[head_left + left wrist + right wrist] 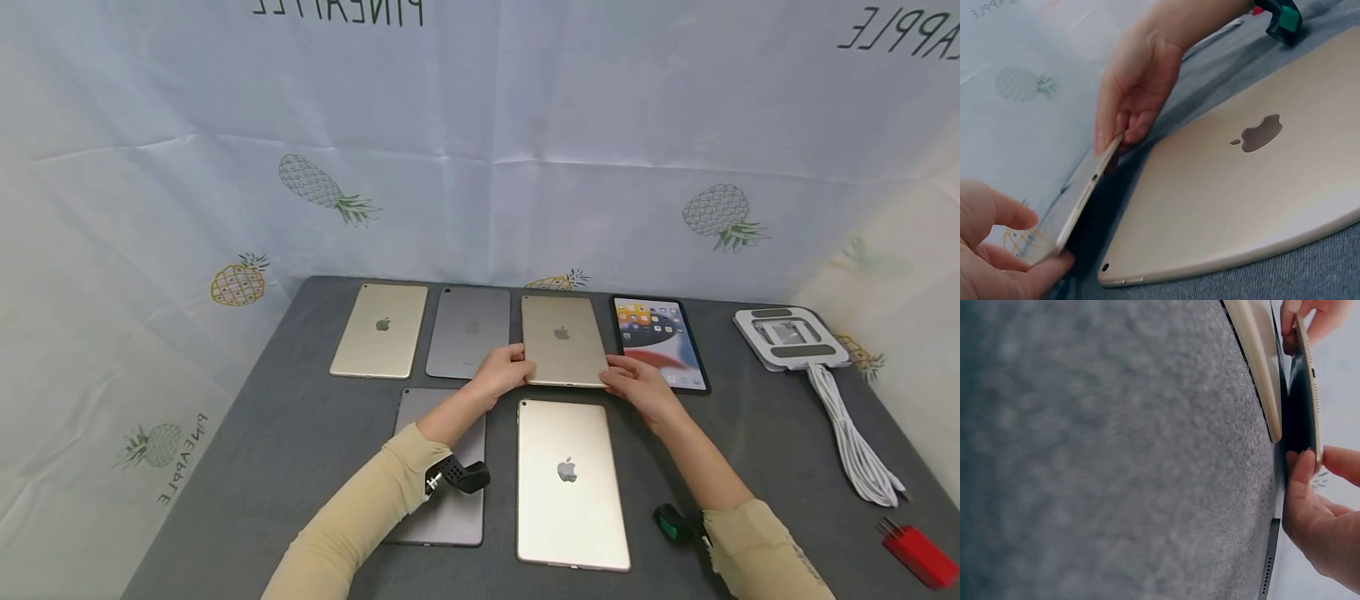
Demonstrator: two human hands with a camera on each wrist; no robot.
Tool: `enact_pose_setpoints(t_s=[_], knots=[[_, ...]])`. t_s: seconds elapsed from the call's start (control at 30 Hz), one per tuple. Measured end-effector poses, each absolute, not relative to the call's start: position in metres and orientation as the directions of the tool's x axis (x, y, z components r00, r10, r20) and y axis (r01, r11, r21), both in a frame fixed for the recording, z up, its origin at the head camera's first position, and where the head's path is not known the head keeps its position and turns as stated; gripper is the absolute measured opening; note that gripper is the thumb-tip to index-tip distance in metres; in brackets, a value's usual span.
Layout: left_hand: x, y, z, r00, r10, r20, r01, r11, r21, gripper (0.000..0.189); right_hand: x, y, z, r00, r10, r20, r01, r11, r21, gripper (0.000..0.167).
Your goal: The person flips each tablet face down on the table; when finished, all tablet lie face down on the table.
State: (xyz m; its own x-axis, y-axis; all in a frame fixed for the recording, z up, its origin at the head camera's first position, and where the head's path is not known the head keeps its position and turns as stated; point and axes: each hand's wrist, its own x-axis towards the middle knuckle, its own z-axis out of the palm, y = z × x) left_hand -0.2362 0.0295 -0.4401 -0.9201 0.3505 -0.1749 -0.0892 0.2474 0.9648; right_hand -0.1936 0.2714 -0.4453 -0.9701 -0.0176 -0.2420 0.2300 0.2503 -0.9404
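A gold tablet (562, 337), back side up with an apple logo, is in the back row. My left hand (502, 373) pinches its near left corner, and my right hand (642, 390) pinches its near right corner. In the right wrist view, the near edge of this tablet (1315, 394) is raised off the table, its port visible along that edge. Just in front lies a larger gold tablet (570, 492), also back up. A grey tablet (468, 325) is beside the left hand; a tablet with its lit screen up (658, 333) lies beside the right.
Another gold tablet (380, 333) lies at the back left. A grey tablet (457, 517) is partly hidden under my left forearm. On the right are a white device (791, 354) with a bundled white cable (851, 437) and a red plug adapter (922, 557). A pineapple-print curtain (480, 108) hangs behind the table.
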Motion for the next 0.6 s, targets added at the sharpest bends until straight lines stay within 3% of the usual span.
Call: enact_pose_setpoints(t_s=[0.07, 0.27, 0.6], knots=[[-0.235, 0.0296, -0.439, -0.921, 0.353, -0.164, -0.061, 0.286, 0.956, 0.009, -0.1942, 0.2693, -0.445, -0.972, -0.017, -0.235, 0.217, 0.323, -0.921, 0.058], [-0.2314, 0.0289, -0.4364, -0.916, 0.35, -0.199, -0.095, 0.292, 0.952, 0.057, -0.1951, 0.2649, -0.4432, -0.977, -0.004, -0.212, 0.177, 0.533, -0.828, 0.059], [-0.2316, 0.029, -0.4366, -0.922, 0.327, -0.208, -0.121, 0.266, 0.956, 0.057, -0.1928, 0.261, -0.4378, -0.978, 0.017, -0.207, 0.172, 0.627, -0.759, 0.059]])
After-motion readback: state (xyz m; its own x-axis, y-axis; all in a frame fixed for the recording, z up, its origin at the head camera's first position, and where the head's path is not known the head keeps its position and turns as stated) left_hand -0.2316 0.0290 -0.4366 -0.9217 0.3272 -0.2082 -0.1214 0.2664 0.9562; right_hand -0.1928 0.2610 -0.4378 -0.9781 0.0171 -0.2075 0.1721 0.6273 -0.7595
